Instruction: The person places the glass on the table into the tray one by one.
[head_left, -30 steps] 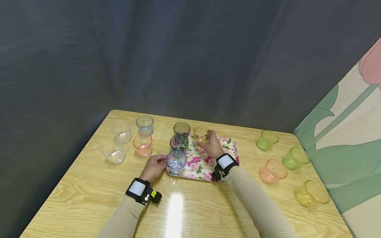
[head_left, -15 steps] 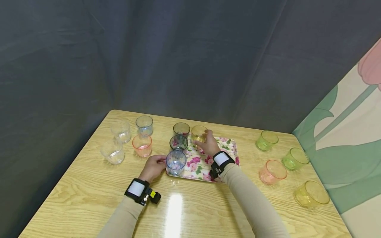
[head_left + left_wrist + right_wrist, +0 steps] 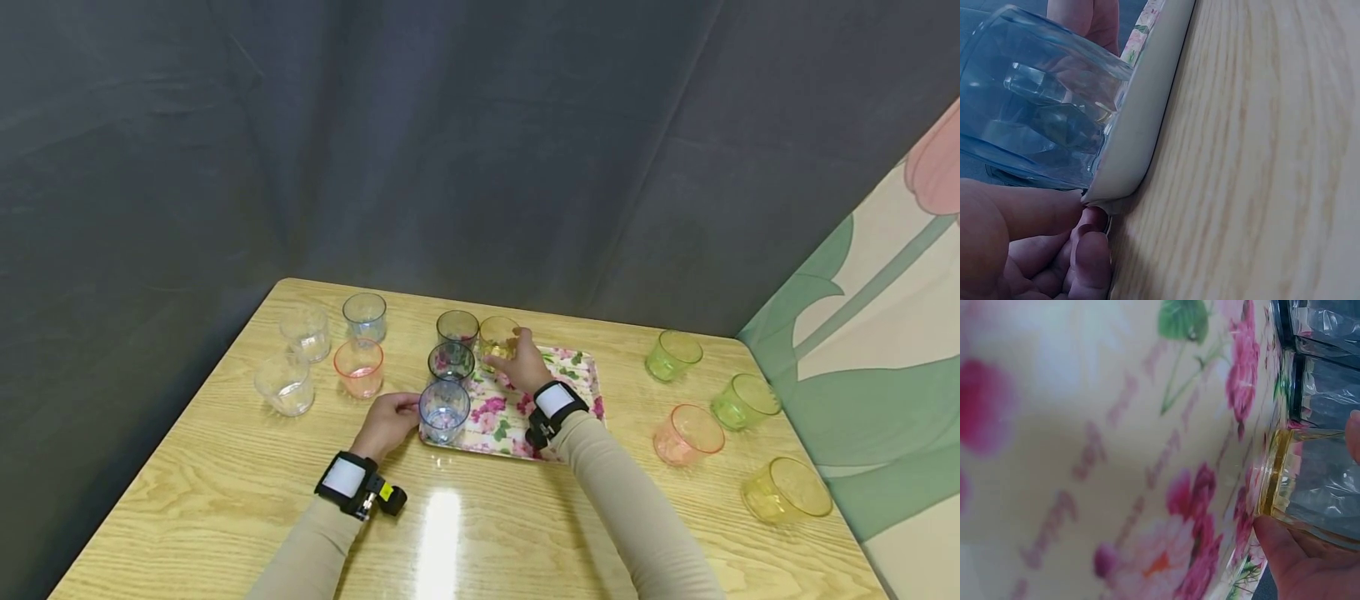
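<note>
My right hand (image 3: 527, 367) holds a yellow see-through cup (image 3: 497, 332) at the back of a floral tray (image 3: 517, 427), thumb and fingers on opposite sides. In the right wrist view the base of this yellow cup (image 3: 1275, 475) is right at the tray surface, close beside a dark cup. My left hand (image 3: 386, 423) pinches the tray's front left corner, thumb at the rim and fingertips beneath, as the left wrist view shows. Just above that thumb stands a blue cup (image 3: 1041, 106) on the tray. Behind it are a dark grey cup (image 3: 452, 363) and a smoky brown one (image 3: 457, 328).
Left of the tray are two clear cups (image 3: 287, 385), a pale blue cup (image 3: 365, 317) and a pink one (image 3: 360, 371). On the right stand two green cups (image 3: 672, 357), another pink cup (image 3: 688, 435) and another yellow cup (image 3: 785, 490). A dark curtain (image 3: 480, 167) hangs behind the table.
My right hand has moved the yellow cup slightly left and back, closer to the smoky brown cup. My left hand has stayed at the tray corner.
</note>
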`<state>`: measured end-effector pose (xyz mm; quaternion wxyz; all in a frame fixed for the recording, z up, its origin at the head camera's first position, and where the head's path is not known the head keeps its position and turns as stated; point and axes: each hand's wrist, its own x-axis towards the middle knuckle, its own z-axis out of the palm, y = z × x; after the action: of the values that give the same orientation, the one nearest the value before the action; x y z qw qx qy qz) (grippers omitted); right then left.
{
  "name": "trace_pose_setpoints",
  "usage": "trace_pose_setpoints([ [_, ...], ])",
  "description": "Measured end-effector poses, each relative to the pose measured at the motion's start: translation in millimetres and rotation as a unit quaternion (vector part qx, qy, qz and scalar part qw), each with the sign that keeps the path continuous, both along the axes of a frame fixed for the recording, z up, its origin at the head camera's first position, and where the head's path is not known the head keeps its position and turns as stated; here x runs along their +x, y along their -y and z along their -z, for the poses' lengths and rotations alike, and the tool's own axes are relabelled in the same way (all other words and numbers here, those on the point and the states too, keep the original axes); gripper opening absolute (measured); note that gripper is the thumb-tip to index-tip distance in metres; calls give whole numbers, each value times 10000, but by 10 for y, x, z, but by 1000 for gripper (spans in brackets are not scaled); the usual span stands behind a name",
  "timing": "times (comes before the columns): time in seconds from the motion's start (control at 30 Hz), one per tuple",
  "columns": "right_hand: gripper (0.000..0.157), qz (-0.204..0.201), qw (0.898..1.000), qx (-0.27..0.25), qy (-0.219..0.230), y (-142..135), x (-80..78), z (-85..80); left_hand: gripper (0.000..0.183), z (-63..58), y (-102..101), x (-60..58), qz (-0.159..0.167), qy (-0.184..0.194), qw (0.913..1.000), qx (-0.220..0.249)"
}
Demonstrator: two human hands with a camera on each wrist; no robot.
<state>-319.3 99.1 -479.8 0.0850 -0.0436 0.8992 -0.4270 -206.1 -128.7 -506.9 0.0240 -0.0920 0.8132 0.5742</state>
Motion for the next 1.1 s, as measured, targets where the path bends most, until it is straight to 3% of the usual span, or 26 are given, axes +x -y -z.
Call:
trace_pose_setpoints([
  [0.2,87,13,10000,61,-17,-7,26,-13,28,-6,-14,11,-2,72,10000,-10],
  [0.4,99,32,9999,140,-43,-35,10,7,28,-9,-28,3,33,83,10000,-4],
  [0.67,120,-21,9996,-251,-88,-92,43,-24,28,-5,-17,7,70,89,9999,-35],
  [0.87,114,-58,9997,-179,-158,-240,57,-140,28,-17,-5,7,72,50,10000,-31],
  [1.1,106,-147,9980,-548,-268,-426,144,-329,28,-31,16,-5,130,-25,9999,-42],
])
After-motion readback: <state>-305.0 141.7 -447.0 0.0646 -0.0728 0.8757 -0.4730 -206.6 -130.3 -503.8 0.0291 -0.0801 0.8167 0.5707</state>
